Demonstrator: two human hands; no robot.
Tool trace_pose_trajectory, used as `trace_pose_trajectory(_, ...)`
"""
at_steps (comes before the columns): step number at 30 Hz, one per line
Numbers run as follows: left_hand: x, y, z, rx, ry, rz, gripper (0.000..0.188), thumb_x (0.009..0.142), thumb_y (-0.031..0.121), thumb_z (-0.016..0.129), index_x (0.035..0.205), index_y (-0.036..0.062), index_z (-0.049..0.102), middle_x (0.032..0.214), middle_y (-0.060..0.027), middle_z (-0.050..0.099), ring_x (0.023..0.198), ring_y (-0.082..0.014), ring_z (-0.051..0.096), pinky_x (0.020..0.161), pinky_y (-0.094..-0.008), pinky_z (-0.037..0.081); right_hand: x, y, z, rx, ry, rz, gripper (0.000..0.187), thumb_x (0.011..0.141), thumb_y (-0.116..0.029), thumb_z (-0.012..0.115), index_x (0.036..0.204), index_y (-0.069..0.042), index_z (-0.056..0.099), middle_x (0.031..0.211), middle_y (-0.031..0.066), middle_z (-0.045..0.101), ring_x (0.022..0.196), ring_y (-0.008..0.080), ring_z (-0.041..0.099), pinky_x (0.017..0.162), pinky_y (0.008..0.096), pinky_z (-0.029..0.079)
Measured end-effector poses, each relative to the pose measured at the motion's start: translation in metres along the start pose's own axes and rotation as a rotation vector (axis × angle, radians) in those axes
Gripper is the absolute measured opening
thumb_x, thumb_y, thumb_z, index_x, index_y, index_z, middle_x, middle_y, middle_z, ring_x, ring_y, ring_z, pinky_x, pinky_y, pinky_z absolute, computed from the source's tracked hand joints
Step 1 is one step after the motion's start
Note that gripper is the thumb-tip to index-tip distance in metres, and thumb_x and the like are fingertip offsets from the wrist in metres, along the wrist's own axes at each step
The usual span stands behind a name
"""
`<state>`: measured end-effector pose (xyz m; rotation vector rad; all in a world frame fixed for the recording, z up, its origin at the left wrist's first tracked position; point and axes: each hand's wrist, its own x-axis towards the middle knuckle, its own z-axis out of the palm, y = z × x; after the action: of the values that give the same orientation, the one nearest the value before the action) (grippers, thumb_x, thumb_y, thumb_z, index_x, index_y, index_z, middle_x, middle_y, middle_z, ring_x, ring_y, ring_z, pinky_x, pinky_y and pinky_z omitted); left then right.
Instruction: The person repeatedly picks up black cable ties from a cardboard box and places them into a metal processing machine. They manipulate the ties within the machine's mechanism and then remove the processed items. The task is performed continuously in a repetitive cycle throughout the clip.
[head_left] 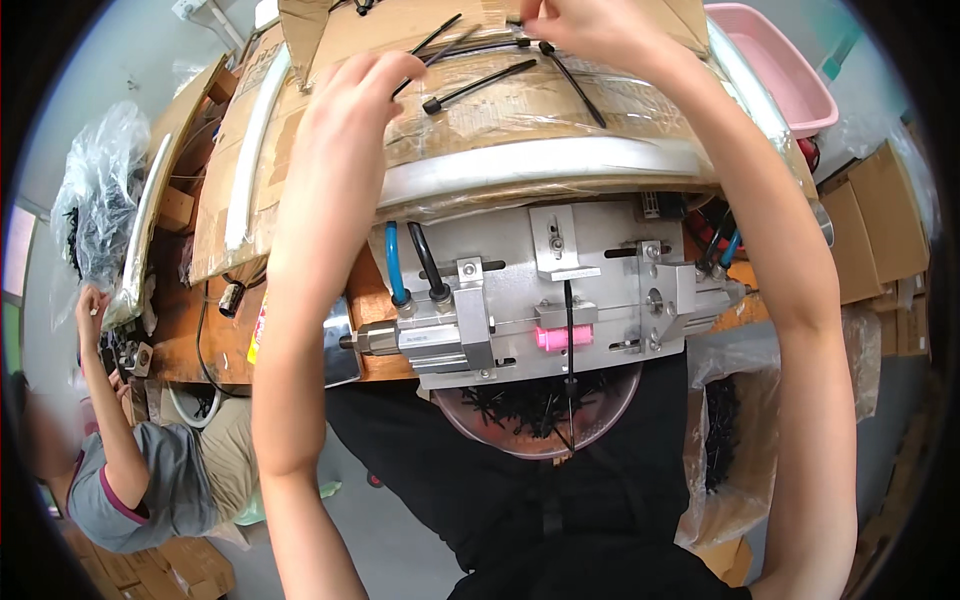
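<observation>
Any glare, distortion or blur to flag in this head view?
Head view: strong fisheye bending with a black rim; glare on the plastic wrap over the cardboard; the left hand and right hand look slightly soft; the metal fixture is evenly lit and sharp.

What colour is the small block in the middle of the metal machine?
The small block is bright pink, seen clearly in the head view.

Workshop: pneumatic jig (540,300), cable ties (478,85), cardboard cartons (885,225)
</observation>
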<state>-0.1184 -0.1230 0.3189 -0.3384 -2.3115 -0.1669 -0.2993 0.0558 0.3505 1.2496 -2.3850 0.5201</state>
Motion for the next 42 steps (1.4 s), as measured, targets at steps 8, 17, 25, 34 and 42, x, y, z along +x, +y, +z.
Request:
trace_pose_trajectory(8,-0.118,0.164,-0.017,-0.181,-0.212,-0.173,0.077,0.064,0.003,0.080,0.135,-0.0088,0.051,0.086,-0.0077,0.056,0.078,-0.0232,0.052,0.073,-0.0351,0.044,-0.083,-0.004,-0.078,0.963,0.318,0.161,0.024,0.093,-0.021,0.066,0.106,-0.001,0.065,0.094,0.0123,0.071,0.081,0.0162,0.070,0.064,0.0229,0.060)
trace_pose_trajectory(17,-0.136,0.197,0.018,-0.164,-0.432,-0.264,0.070,0.075,0.002,0.069,0.140,-0.0072,0.044,0.096,-0.0090,0.051,0.086,-0.0235,0.051,0.077,-0.0354,0.046,-0.150,-0.002,-0.101,1.235,0.471,0.249,0.022,0.096,-0.016,0.060,0.109,0.002,0.064,0.102,0.0153,0.070,0.080,0.0184,0.064,0.072,0.0291,0.052)
trace_pose_trajectory(25,-0.116,0.170,0.001,-0.201,-0.466,-0.215,0.070,0.072,0.001,0.064,0.139,-0.0041,0.046,0.092,-0.0095,0.049,0.084,-0.0240,0.051,0.078,-0.0324,0.047,-0.255,-0.093,-0.037,0.634,0.259,0.180,0.046,0.076,0.013,0.068,0.122,0.008,0.058,0.096,0.0137,0.067,0.075,0.0175,0.059,0.064,0.0296,0.051)
trace_pose_trajectory(34,0.020,0.042,-0.001,-0.131,-0.351,-0.238,0.022,0.086,0.001,0.062,0.107,0.0074,0.068,0.097,-0.0104,0.067,0.083,-0.0206,0.063,0.077,-0.0327,0.050,-0.296,-0.128,0.025,0.509,0.047,0.120,0.065,0.069,0.013,0.072,0.132,0.011,0.053,0.075,0.0098,0.054,0.064,0.0215,0.049,0.060,0.0346,0.045)
trace_pose_trajectory(42,-0.002,0.024,0.001,-0.123,-0.189,-0.104,0.045,0.080,-0.009,0.062,0.119,0.0121,0.066,0.092,-0.0074,0.062,0.084,-0.0253,0.056,0.078,-0.0358,0.047,-0.280,-0.127,0.002,0.383,-0.102,0.107,0.059,0.076,0.001,0.073,0.131,0.006,0.055,0.072,0.0074,0.051,0.063,0.0207,0.049,0.058,0.0342,0.045)
